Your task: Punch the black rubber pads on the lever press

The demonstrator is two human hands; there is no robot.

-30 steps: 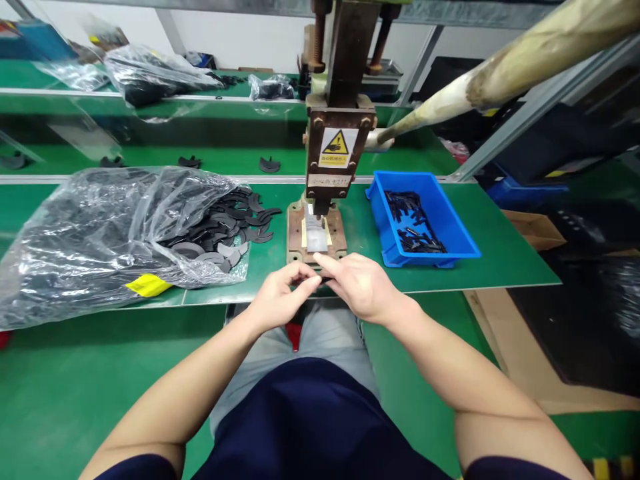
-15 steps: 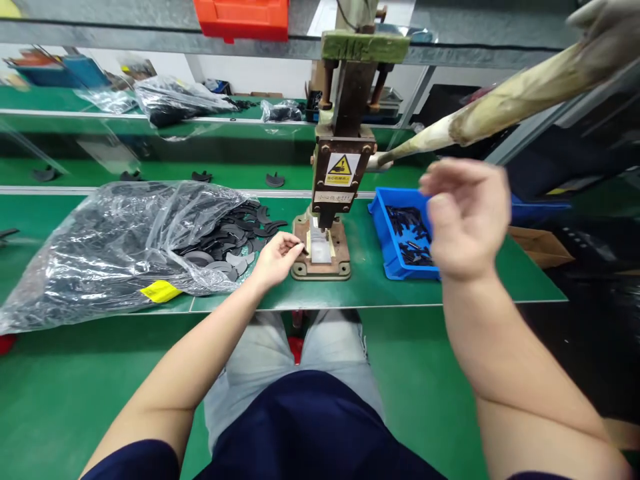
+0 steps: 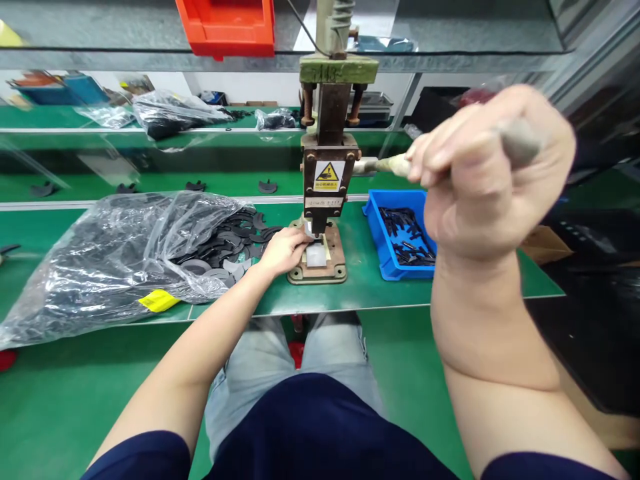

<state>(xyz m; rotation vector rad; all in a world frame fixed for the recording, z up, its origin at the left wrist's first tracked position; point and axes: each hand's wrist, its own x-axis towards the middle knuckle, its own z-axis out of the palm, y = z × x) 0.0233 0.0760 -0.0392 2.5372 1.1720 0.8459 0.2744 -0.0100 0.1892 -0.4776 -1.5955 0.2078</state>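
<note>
A hand press [image 3: 325, 175] with a yellow warning label stands on the green bench. My right hand [image 3: 493, 170] is raised close to the camera, closed in a fist round the press lever [image 3: 387, 165]. My left hand [image 3: 284, 249] rests at the left side of the press base [image 3: 317, 270], its fingers pinched at the die under the ram; whatever it holds there is too small to name. Loose black curved parts [image 3: 227, 243] lie just left of that hand.
A big clear plastic bag [image 3: 107, 257] of black parts fills the left of the bench. A blue bin [image 3: 397, 230] of small black pieces sits right of the press. An orange bin [image 3: 225, 23] sits on the shelf above. More bags lie on the rear bench.
My right hand rose from the bench front and closed on the lever, which has swung down toward me. My left hand moved to the die under the ram.
</note>
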